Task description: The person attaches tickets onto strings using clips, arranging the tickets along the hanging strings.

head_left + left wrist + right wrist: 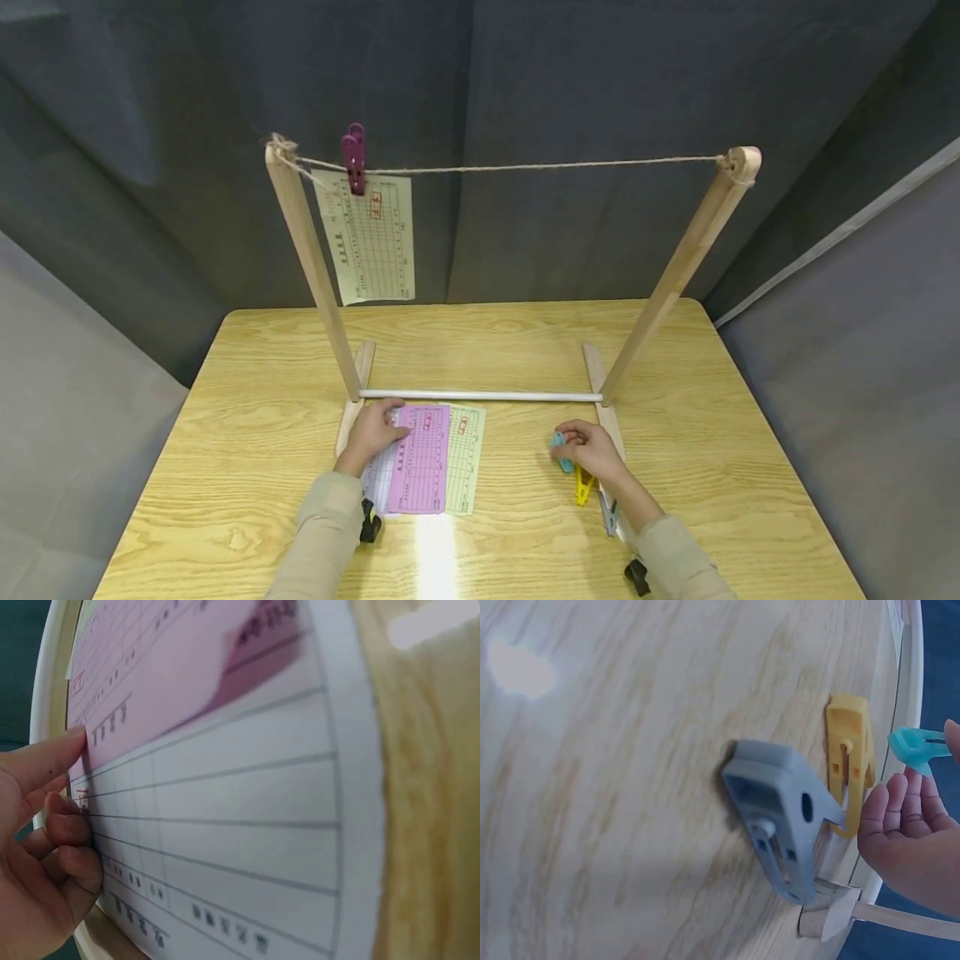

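My left hand [372, 432] pinches the top edge of a pink printed sheet [420, 467]; a white sheet [240, 825] lies under it, and a green sheet [467, 458] sticks out on its right. My right hand [594, 450] pinches a teal clip [915, 746] between thumb and fingers. Just below that hand lie a yellow clip [583, 486] and a grey clip [607, 515]. At the left of the string [525, 167], a maroon clip [354, 158] holds a hanging pale green sheet [369, 242].
A wooden frame with a left post [315, 267] and a right post [675, 267] stands on the table [225, 467]. A white rod [480, 396] joins the posts low down, behind the sheets. Dark curtains [562, 83] hang behind.
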`<state>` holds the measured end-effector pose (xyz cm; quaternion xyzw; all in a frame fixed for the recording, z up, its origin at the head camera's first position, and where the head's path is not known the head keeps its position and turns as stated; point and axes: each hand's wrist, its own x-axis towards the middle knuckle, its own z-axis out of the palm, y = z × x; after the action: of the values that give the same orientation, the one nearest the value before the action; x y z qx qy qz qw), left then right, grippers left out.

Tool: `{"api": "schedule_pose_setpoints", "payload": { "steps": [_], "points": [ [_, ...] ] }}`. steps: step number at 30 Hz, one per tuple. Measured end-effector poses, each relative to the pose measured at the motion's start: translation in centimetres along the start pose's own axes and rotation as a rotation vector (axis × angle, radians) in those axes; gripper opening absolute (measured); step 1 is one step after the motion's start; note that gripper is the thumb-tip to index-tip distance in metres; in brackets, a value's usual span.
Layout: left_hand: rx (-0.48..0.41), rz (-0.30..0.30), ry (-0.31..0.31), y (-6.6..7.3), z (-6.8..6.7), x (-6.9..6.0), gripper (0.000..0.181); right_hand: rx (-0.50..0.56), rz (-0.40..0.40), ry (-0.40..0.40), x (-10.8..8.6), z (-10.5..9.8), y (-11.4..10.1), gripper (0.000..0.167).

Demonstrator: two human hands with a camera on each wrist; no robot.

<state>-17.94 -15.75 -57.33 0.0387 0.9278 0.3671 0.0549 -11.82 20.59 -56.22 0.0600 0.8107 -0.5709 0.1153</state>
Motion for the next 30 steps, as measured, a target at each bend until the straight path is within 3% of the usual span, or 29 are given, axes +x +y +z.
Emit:
{"api": "schedule_pose_setpoints", "payload": {
  "steps": [14,21,23,26,29,30],
  "points": [
    [0.037,0.005,-0.007,0.6,-0.1,0.1,0.032,0.043,-0.023,-0.038,-0.6,-0.2,-0.7,0.039],
    [0.019,0.087,0.038,0.1,0.3,0.1,0.018,0.059,-0.046,-0.048,-0.6,-0.4,-0.6,0.042],
    [-0.002,0.152,0.07,0.0,0.4,0.0,0.018,0.065,-0.057,-0.051,-0.7,-0.5,-0.7,0.042],
    [-0.039,0.193,0.089,-0.2,0.5,-0.1,0.02,0.084,-0.061,-0.05,-0.8,-0.6,-0.9,0.041],
    [-0.052,0.215,0.11,-0.2,0.6,-0.1,0.026,0.095,-0.068,-0.054,-0.9,-0.7,-1.1,0.041],
    [-0.065,0.197,0.102,-0.2,0.6,-0.1,0.026,0.099,-0.068,-0.052,-0.9,-0.7,-1.2,0.041]
  ]
}}
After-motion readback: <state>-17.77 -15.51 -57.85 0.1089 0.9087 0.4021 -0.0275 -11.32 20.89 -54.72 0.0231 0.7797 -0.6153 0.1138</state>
